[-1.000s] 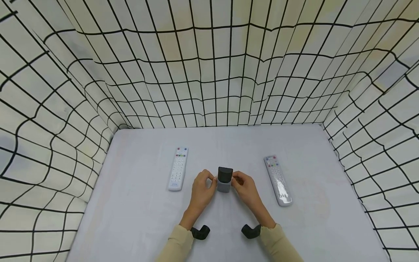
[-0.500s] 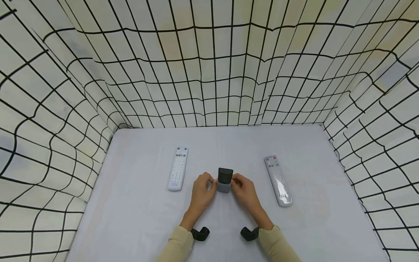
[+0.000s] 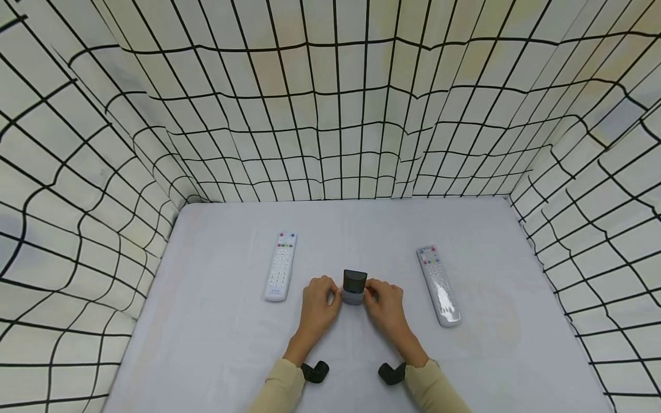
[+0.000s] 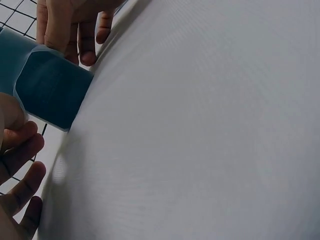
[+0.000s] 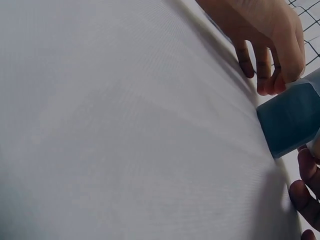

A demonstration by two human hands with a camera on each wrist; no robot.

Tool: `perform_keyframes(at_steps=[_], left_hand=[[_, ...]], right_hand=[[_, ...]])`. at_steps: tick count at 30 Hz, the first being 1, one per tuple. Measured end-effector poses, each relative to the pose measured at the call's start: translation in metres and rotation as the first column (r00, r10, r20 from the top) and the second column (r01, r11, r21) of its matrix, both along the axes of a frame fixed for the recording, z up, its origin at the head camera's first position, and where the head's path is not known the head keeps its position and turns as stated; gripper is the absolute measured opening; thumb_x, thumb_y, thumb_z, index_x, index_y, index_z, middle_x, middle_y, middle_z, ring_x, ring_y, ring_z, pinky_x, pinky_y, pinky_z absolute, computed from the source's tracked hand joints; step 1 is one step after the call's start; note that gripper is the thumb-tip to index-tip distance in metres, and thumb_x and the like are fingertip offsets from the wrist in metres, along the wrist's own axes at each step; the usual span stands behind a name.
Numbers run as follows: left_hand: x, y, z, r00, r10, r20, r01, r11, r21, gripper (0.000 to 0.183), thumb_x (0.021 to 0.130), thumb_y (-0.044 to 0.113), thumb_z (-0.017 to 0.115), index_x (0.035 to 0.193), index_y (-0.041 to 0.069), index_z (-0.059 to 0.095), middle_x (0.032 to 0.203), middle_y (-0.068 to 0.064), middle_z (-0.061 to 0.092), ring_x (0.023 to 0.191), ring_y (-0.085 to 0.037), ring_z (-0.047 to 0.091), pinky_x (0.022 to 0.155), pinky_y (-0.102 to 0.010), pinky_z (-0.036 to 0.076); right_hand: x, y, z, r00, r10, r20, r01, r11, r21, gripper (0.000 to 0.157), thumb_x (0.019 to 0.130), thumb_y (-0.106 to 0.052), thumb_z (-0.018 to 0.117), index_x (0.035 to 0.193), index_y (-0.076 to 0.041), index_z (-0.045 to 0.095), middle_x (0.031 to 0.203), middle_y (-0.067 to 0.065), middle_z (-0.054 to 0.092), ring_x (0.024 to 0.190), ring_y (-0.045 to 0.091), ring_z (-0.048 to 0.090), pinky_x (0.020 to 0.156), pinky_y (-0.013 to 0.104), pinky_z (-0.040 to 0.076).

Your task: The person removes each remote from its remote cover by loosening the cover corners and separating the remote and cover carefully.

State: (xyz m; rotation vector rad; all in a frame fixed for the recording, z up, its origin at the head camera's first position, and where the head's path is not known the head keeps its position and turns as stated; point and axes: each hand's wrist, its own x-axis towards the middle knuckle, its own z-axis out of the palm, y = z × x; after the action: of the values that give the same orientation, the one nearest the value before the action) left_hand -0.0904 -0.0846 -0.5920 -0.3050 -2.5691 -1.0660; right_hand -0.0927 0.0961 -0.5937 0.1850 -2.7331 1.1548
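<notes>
A small box stands upright on the white table between the two hands; its upper part [image 3: 354, 281] is black and its lower front [image 3: 353, 298] grey in the head view. Thumb and fingertips of the left hand [image 3: 316, 303] pinch its left side, while the right hand [image 3: 388, 307] pinches the right side at about the same height. Seen from the wrists, the box [image 4: 52, 90] looks dark teal, with a paler part above a curved light edge. In the right wrist view the box [image 5: 290, 120] is cut off at the frame's edge.
One white remote control [image 3: 281, 267] lies left of the hands and another remote control [image 3: 439, 285], in a shiny clear cover, lies to the right. Black camera mounts [image 3: 315, 371] sit at the wrists. Curtains [image 3: 356, 103] with a black grid surround the table [image 3: 217, 344].
The box's black upper part has come down and toward the person, and less of the grey front shows. Both hands have shifted slightly toward the person with it; the remote controls have stayed put.
</notes>
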Motion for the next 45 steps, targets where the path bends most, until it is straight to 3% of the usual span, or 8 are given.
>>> perform_keyframes(at_steps=[5,12,19,30,34,38,41,45], left_hand=[[0.0,0.0,-0.001,1.0,0.01,0.016,-0.01,0.999,-0.05,0.024,0.081,0.013,0.074,0.072,0.019,0.053,0.069,0.006,0.054,0.079,-0.019,0.057,0.068,-0.032,0.038],[-0.002,0.0,0.0,0.997,0.027,0.076,-0.018,0.993,-0.115,0.025,0.083,0.016,0.073,0.07,0.021,0.053,0.07,0.008,0.054,0.083,-0.018,0.056,0.07,-0.031,0.035],[-0.002,0.0,-0.002,0.997,0.031,0.07,-0.024,0.995,-0.096,0.023,0.082,0.015,0.073,0.07,0.02,0.055,0.069,0.006,0.055,0.081,-0.017,0.056,0.072,-0.033,0.036],[-0.002,0.004,-0.002,0.979,0.05,0.2,-0.059,0.997,0.041,0.016,0.087,0.018,0.071,0.075,0.018,0.061,0.075,0.005,0.061,0.077,-0.013,0.052,0.083,-0.038,0.035],[-0.002,0.005,0.0,0.972,0.05,0.229,-0.062,0.997,0.044,0.015,0.089,0.019,0.07,0.077,0.019,0.062,0.075,0.005,0.062,0.075,-0.012,0.05,0.084,-0.037,0.035],[-0.002,0.006,0.003,0.972,0.058,0.23,-0.067,0.997,0.032,0.015,0.089,0.02,0.069,0.077,0.02,0.062,0.075,0.006,0.062,0.074,-0.01,0.05,0.083,-0.036,0.035],[-0.002,0.006,0.004,0.974,0.064,0.216,-0.072,0.997,0.028,0.015,0.089,0.019,0.069,0.076,0.02,0.062,0.074,0.007,0.061,0.073,-0.01,0.049,0.082,-0.035,0.035],[-0.002,0.006,0.005,0.978,0.068,0.195,-0.075,0.997,0.032,0.016,0.088,0.017,0.069,0.075,0.019,0.061,0.071,0.006,0.06,0.07,-0.01,0.048,0.08,-0.035,0.036]], right_hand=[[0.002,0.0,-0.001,1.0,-0.002,0.012,0.002,1.0,0.032,0.01,0.087,-0.009,0.071,0.096,-0.015,0.072,0.089,0.0,0.074,0.081,0.016,0.064,0.091,0.048,0.033],[0.005,-0.001,-0.003,0.999,-0.004,-0.041,0.008,0.995,0.1,0.011,0.088,-0.01,0.071,0.097,-0.016,0.071,0.092,-0.001,0.074,0.082,0.016,0.062,0.092,0.047,0.033],[0.005,-0.001,-0.003,0.999,0.0,-0.043,0.004,0.995,0.095,0.01,0.09,-0.011,0.07,0.098,-0.017,0.072,0.091,-0.002,0.074,0.083,0.015,0.062,0.092,0.046,0.032],[0.002,0.003,-0.004,1.0,0.001,0.02,0.0,0.999,-0.052,0.012,0.091,-0.012,0.069,0.102,-0.015,0.073,0.093,0.001,0.075,0.086,0.016,0.064,0.096,0.045,0.029],[0.001,0.004,-0.001,0.999,0.02,-0.025,-0.022,0.995,-0.097,0.014,0.089,-0.009,0.071,0.102,-0.013,0.073,0.092,0.001,0.075,0.084,0.014,0.066,0.09,0.041,0.04],[0.0,0.006,0.004,0.998,0.056,0.028,-0.05,0.98,-0.191,0.017,0.091,-0.007,0.067,0.107,-0.013,0.072,0.101,0.001,0.075,0.097,0.016,0.07,0.09,0.041,0.053],[0.0,0.006,0.01,0.993,0.067,0.098,-0.04,0.965,-0.258,0.02,0.094,-0.007,0.062,0.111,-0.014,0.071,0.109,0.003,0.074,0.107,0.019,0.068,0.095,0.044,0.052],[-0.001,0.006,0.018,0.991,0.079,0.111,-0.043,0.954,-0.296,0.026,0.095,-0.004,0.059,0.116,-0.013,0.069,0.115,0.006,0.073,0.11,0.024,0.067,0.096,0.047,0.051]])
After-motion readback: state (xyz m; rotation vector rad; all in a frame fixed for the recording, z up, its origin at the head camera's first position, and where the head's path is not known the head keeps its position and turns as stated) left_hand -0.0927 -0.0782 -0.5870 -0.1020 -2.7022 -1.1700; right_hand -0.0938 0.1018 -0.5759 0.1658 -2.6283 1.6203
